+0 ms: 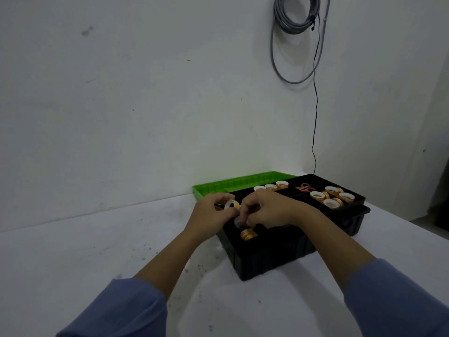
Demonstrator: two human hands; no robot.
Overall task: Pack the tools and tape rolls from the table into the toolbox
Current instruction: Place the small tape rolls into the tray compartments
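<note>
1. Left hand (209, 212) pinches a white tape roll (231, 204) over the black toolbox (279, 254).
2. Right hand (267, 210) grips another roll (239, 222) above the near compartment.
3. Toolbox sits on the white surface (97, 239).

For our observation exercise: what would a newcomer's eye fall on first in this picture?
First, the two bare hands meeting over the near left end of the black plastic toolbox: the left hand pinches a small white-cored tape roll, the right hand reaches into the compartment. Next, the bright green plastic lid behind against the wall, and the grey coiled cable hanging top right.
</note>
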